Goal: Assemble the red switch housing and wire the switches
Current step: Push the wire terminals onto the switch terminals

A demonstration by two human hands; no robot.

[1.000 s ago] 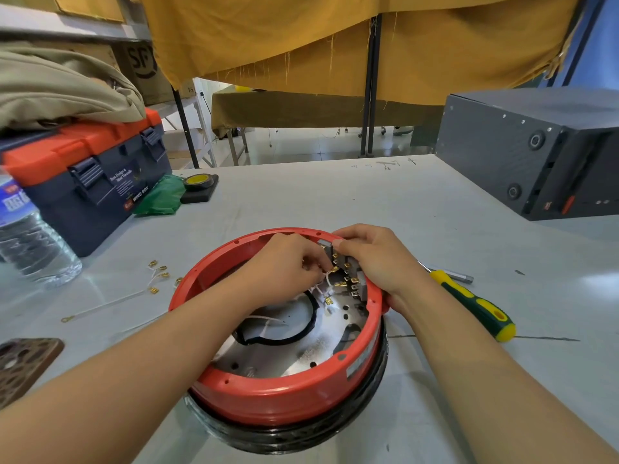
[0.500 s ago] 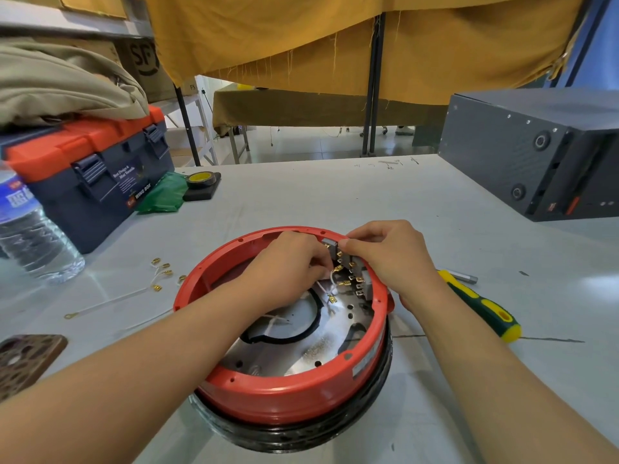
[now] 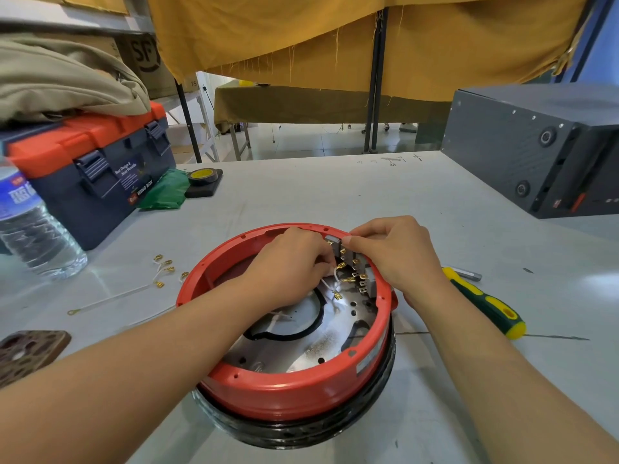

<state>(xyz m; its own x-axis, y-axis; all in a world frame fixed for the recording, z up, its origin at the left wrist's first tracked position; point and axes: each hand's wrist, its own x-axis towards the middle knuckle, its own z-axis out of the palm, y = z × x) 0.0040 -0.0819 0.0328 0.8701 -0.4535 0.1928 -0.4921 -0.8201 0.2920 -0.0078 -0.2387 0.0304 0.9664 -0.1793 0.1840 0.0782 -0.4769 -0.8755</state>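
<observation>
Bright daylight from behind, sharp centre, wide-angle bending at edges.

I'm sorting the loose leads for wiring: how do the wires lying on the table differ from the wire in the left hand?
The spare wires lie loose on the table, left of the red housing, untouched; the white wire sits inside the housing, pinched by the left hand beside the switches. The spare wires lie stretched out; the held one bends sharply. Both are pale with brass terminals.

Grey table. On it: red housing on black base at centre, screwdriver to its right, loose wires to its left, bottle, toolbox, green bag, tape, dark box far right, brown plate.
</observation>
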